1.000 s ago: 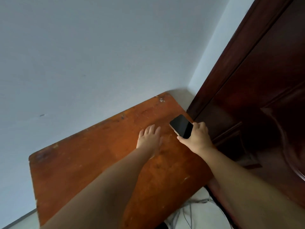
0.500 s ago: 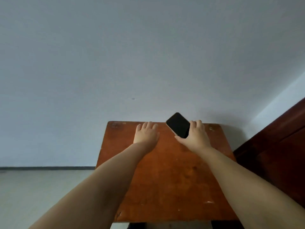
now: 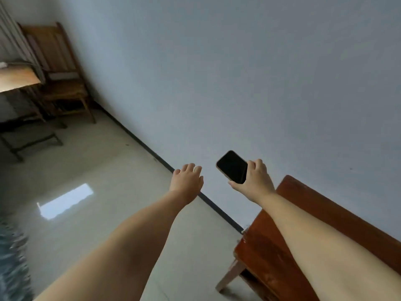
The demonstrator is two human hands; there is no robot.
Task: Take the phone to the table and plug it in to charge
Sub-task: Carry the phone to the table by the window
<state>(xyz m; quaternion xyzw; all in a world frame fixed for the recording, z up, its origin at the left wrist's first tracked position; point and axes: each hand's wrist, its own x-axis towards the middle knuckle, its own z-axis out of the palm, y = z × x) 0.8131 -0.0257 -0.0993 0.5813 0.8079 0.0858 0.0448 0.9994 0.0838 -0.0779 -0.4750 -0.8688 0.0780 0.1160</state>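
Both my bare arms reach straight out ahead of me. My left hand (image 3: 187, 178) is empty, palm down, fingers loosely spread and slightly curled. My right hand (image 3: 256, 181) is closed around the lower end of the phone (image 3: 231, 167), thumb underneath, fingers over its far edge.

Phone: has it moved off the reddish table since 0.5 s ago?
Yes. The phone, held in the right hand, was over the reddish table top; now it is past the table's left end, in front of the wall.
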